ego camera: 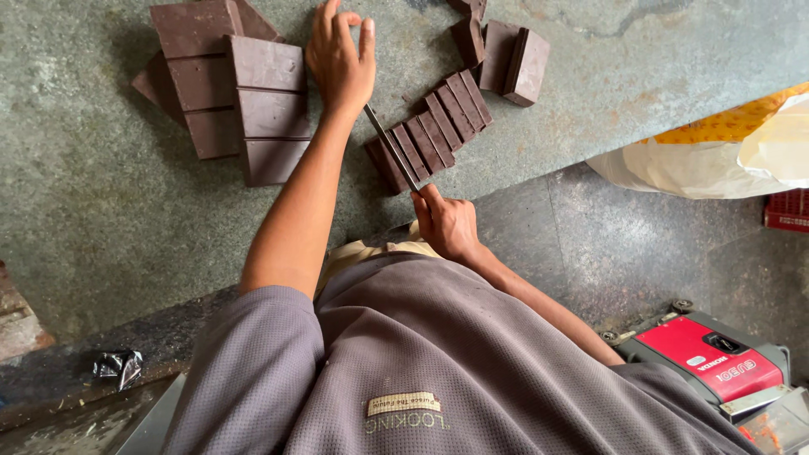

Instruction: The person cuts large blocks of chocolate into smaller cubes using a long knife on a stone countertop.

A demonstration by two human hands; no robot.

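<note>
The knife (390, 147) lies with its long blade running from the right hand (445, 223) up and away toward the left hand (341, 59), set across a row of dark brown chocolate slices (430, 131) on the grey stone counter (84, 168). The right fingers are closed around the handle. The left hand presses flat on the blade's tip, fingers loosely stretched. Grooved slabs (244, 93) lie just beside.

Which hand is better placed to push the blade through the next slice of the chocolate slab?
Left. The left hand presses flat on the far end of the knife, above the sliced slab, so it can likely bear down. The right hand only grips the handle end.
</note>
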